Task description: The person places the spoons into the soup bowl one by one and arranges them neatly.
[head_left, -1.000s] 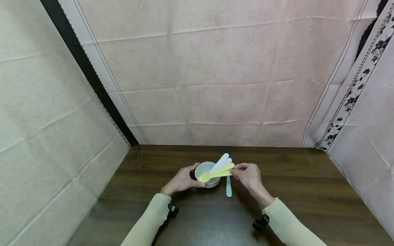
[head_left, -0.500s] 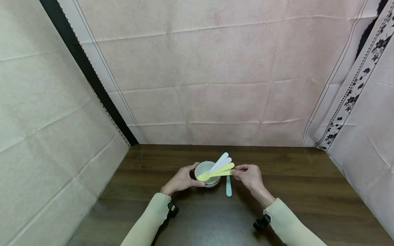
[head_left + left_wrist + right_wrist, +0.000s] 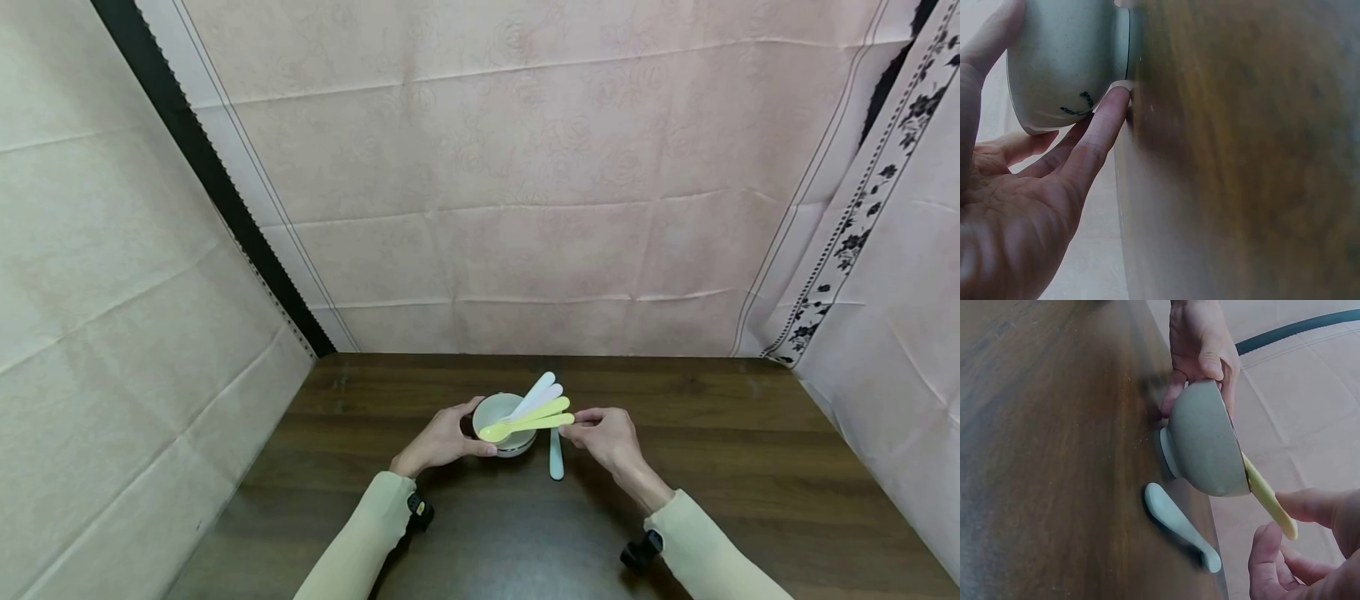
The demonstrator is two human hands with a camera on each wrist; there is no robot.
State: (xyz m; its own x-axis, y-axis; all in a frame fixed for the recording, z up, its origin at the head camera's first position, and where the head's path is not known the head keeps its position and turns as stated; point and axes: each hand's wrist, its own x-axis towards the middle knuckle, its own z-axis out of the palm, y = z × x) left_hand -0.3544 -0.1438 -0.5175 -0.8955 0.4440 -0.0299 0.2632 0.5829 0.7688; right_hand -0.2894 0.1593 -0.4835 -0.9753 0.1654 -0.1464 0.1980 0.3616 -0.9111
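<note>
My left hand (image 3: 442,435) holds a pale green-grey bowl (image 3: 489,410), thumb and fingers around its side. In the left wrist view, the bowl (image 3: 1066,56) has a small dark mark near its rim. Several spoons lean across the bowl: a pale blue one (image 3: 542,383), a lilac one (image 3: 551,393) and yellow ones. Around the handle end of the front yellow spoon (image 3: 540,423) are the loosened fingers of my right hand (image 3: 606,435). In the right wrist view, that yellow handle (image 3: 1267,499) lies between thumb and forefinger, its end exposed.
A light blue-green spoon (image 3: 556,457) lies on the brown wooden table (image 3: 480,533), just right of the bowl. Pale cloth (image 3: 525,208) hangs behind the table and along both sides. Each wrist wears a dark camera band.
The right fingers have loosened and drawn slightly back, uncovering the end of the front yellow spoon's handle. Its bowl end has settled a little lower. The left hand has stayed put.
</note>
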